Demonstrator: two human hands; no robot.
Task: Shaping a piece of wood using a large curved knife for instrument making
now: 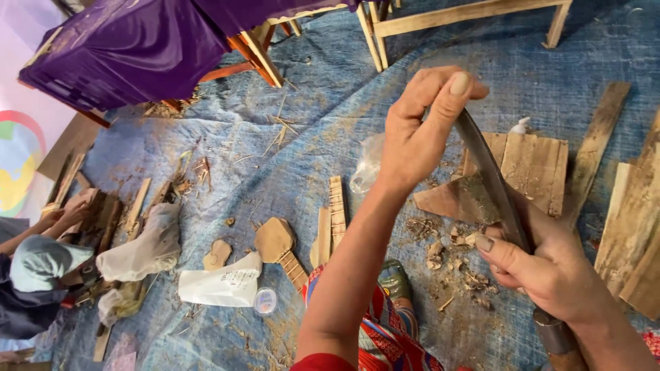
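Note:
My left hand [421,127] is raised over the blue tarp, its thumb and fingers pinched on the upper end of a long curved metal blade [489,175]. My right hand [546,268] grips the lower part of the same blade near its wooden handle [560,343], thumb pressed against a small pale wood piece [474,238]. A triangular brown wood offcut [459,200] lies right behind the blade. Wood chips [457,271] are scattered beneath my hands.
A blue tarp [316,103] covers the floor. Carved paddle-shaped wood pieces [278,247], a notched strip [337,209], planks [629,233], a white bag [223,283] and a small lid [265,300] lie around. Another person [38,275] sits at the left. Purple cloth [130,45] drapes wooden furniture.

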